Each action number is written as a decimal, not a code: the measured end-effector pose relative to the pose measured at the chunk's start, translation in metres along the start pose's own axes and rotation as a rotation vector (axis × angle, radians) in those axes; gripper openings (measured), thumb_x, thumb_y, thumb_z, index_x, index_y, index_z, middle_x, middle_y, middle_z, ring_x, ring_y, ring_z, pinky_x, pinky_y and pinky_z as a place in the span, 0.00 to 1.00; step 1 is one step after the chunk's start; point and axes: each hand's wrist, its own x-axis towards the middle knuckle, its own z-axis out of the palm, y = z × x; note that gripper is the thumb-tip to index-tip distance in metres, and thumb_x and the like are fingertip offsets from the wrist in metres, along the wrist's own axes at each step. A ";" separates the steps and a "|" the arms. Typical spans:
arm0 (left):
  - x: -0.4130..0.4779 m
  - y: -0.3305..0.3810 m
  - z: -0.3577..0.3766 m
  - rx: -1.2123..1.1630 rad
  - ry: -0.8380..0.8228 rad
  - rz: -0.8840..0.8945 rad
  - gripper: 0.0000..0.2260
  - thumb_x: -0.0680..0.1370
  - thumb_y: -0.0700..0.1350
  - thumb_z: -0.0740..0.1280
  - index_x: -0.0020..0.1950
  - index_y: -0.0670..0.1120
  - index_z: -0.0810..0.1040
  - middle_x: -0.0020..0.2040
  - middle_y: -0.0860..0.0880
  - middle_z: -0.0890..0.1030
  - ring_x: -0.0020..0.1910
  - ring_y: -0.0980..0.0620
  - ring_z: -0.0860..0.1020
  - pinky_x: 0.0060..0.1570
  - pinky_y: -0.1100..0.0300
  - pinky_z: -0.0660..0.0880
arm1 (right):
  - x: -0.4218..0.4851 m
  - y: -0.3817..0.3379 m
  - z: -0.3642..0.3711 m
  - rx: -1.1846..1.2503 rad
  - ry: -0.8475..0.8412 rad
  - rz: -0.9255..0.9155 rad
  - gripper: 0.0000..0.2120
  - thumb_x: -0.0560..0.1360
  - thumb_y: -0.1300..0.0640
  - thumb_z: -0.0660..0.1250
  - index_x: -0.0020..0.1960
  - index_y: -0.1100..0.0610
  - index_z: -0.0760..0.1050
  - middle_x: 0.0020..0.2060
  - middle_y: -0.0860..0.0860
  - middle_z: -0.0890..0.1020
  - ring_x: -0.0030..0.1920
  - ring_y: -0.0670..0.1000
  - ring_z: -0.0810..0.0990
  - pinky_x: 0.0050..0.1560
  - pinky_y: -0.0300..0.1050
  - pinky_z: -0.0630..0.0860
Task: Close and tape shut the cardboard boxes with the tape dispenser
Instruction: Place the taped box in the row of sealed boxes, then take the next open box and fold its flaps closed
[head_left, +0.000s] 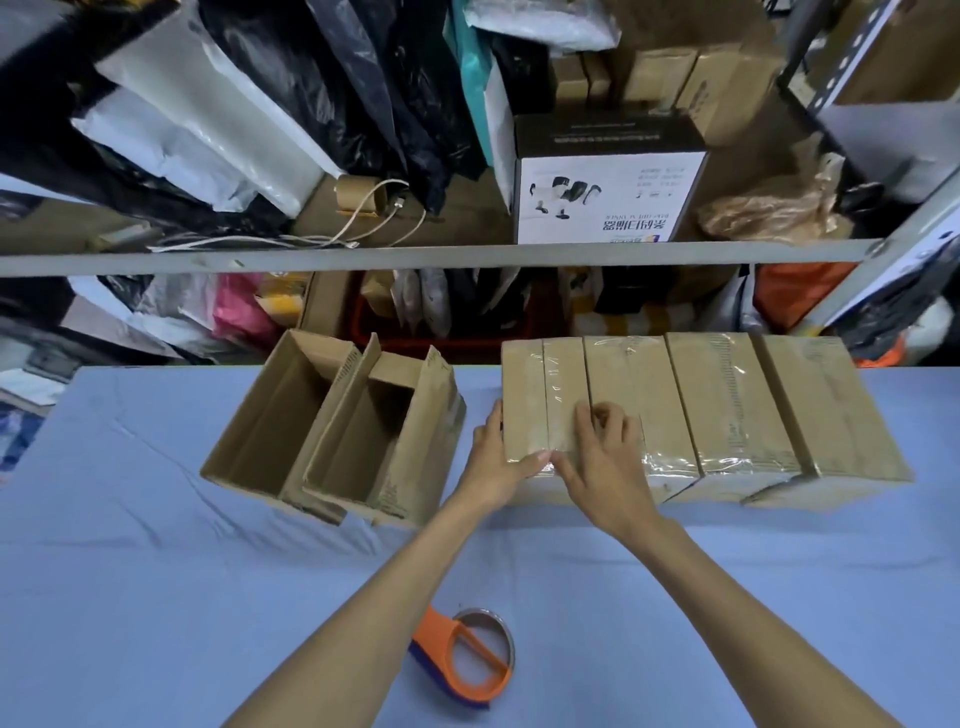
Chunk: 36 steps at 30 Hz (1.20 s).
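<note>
Overhead, a metal shelving rack (426, 253) fills the far half of the view, its shelves crowded with plastic mailer bags (208, 130), brown cartons and a white printed product box (608, 200). Nearer, a table under a pale blue cloth (156, 597) bears all the task items. Four closed cardboard boxes stand side by side, touching, along the table's far right edge, each with clear tape across its top; the three to the right (727, 400) are untouched. Two open cardboard boxes (332, 431) stand touching at the far left, flaps raised, apart from the closed row. Both hands work on the leftmost taped box (524, 395). The left hand (493, 457) holds its near left corner, fingers flat along the left side and thumb laid over the top edge. The right hand (602, 457) rests on the taped top with fingers bent, tips pressing down, its thumb stretched along the near edge to meet the left thumb. An orange tape dispenser (462, 654) lies on the cloth near the person, between the forearms, well apart from every box
</note>
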 end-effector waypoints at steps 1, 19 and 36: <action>-0.003 0.002 0.000 0.015 0.004 -0.014 0.33 0.70 0.51 0.75 0.70 0.58 0.63 0.61 0.53 0.69 0.66 0.51 0.69 0.64 0.54 0.70 | 0.000 0.000 -0.002 -0.023 -0.013 -0.009 0.29 0.76 0.48 0.66 0.68 0.66 0.66 0.59 0.62 0.69 0.52 0.60 0.66 0.57 0.51 0.66; -0.072 -0.003 -0.101 0.989 0.201 -0.090 0.11 0.79 0.49 0.62 0.58 0.47 0.71 0.56 0.43 0.79 0.54 0.40 0.78 0.44 0.52 0.70 | -0.014 -0.034 -0.032 0.042 -0.203 0.104 0.16 0.78 0.56 0.62 0.62 0.64 0.66 0.63 0.58 0.67 0.61 0.58 0.65 0.56 0.47 0.68; -0.193 0.017 -0.057 0.958 0.186 0.195 0.15 0.81 0.48 0.59 0.67 0.46 0.66 0.53 0.44 0.81 0.52 0.40 0.79 0.44 0.51 0.69 | -0.064 -0.159 -0.039 0.735 -0.020 0.417 0.19 0.71 0.49 0.72 0.56 0.56 0.72 0.41 0.47 0.77 0.43 0.50 0.79 0.46 0.51 0.79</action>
